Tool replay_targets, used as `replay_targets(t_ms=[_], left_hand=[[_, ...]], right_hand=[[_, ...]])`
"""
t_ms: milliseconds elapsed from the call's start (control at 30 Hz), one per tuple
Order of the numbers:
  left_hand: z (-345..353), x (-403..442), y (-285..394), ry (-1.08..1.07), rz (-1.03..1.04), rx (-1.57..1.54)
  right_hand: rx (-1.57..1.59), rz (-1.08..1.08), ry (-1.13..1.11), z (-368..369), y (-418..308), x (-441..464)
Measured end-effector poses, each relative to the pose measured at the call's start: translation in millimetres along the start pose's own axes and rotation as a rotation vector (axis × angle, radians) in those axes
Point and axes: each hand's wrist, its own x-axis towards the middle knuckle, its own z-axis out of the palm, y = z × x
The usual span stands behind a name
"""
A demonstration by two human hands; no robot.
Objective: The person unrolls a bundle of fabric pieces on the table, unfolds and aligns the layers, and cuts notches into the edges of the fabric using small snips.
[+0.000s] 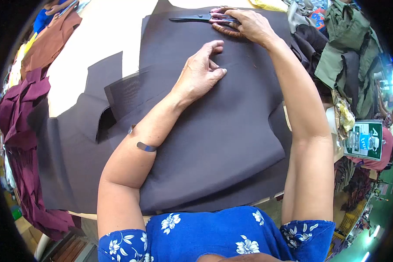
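Observation:
Dark grey fabric [214,126] lies in wide layers over the pale table [87,35]. At its far edge, my right hand [251,27] has its fingers on the wrapped handles of a pair of scissors [191,18]. The black blades point left and look closed. My left hand [201,72] is over the middle of the fabric, its fingers loosely bent and apart, with nothing in them. I cannot tell whether it touches the cloth. Left of it is a cut, folded piece of the same dark fabric [101,74]. A thin metal band [146,147] sits on my left forearm.
Maroon cloth [24,100] and brown cloth [52,41] hang along the left edge. Green and dark garments [351,56] are heaped at the right, above a clear plastic bottle [369,141]. Another person in blue [43,19] shows at the upper left.

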Motion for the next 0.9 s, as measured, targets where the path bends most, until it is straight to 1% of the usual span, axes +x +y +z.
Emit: replay_targets(t_ms=[67,100,200,233,333,400,467,533,567,600,667,700,800,833,900], left_hand=[[-2.4,-3.4,2.3,-0.001,-0.010,0.045],[-2.0,-3.5,3.1,-0.007,-0.011,0.077],[-2.3,-5.9,5.6,0.002,0.017,0.119],[-1.3,-6.1,6.2,0.007,0.033,0.123],[1.4,-5.7,0.5,0.027,0.199,0.264],[4.5,-3.9,-2.1,0.045,0.292,0.369],[10.4,-3.9,-3.2,0.039,0.381,0.449],[11.5,-5.0,-1.3,0.044,0.429,0.589],[11.6,-4.3,-2.6,0.034,0.444,0.619],[12.6,-5.3,-1.9,0.043,0.449,0.647],[11.5,-5.9,0.7,0.010,0.436,0.645],[9.3,-5.3,0.6,0.013,0.470,0.679],[5.9,-3.4,-1.6,0.018,0.540,0.763],[5.3,-3.8,-0.2,0.016,0.541,0.780],[4.1,-5.6,1.2,0.012,0.553,0.813]], right_hand=[[-0.051,-0.002,0.002,11.1,2.1,0.4],[0.001,-0.071,0.112,9.5,2.5,-1.8],[0.218,0.012,0.246,-10.2,-0.9,-23.1],[0.383,0.017,0.208,-23.8,-5.7,-35.7],[0.774,-0.052,0.239,-50.0,-36.7,-92.6],[1.074,-0.112,0.207,-73.5,-73.1,-134.3],[1.463,-0.279,0.202,-93.9,-115.6,-169.4],[1.944,-0.564,0.224,-102.5,-152.4,-192.7],[2.162,-0.672,0.205,-111.8,-170.0,-202.2],[2.317,-0.658,0.174,-125.7,-184.9,-211.4],[2.365,-0.279,0.014,-179.2,-194.2,-223.8],[2.329,0.026,0.023,-202.5,-205.6,-233.7],[2.382,-0.320,0.660,-169.7,-228.2,-225.4],[2.497,-0.147,0.752,-176.4,-244.1,-238.1],[2.613,-0.049,0.851,-176.6,-253.0,-251.6]])
